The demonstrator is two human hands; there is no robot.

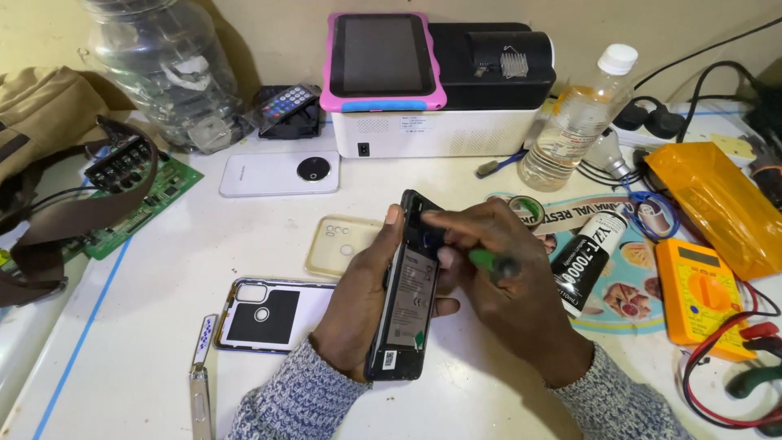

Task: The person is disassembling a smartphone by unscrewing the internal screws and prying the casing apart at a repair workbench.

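Nearest, the left hand (362,297) clasps an opened phone (405,293) by its long edges, back cover off, raised just above the tabletop (147,358). The right hand (505,285) pinches a green-handled tool (489,261) whose tip works at the phone's upper end. The phone looks light and stiff but fragile inside; holding it by the frame edges seems safest. Beside it lie a removed back cover (265,316) and a clear case (338,244). Farther off stands a plastic bottle (574,122).
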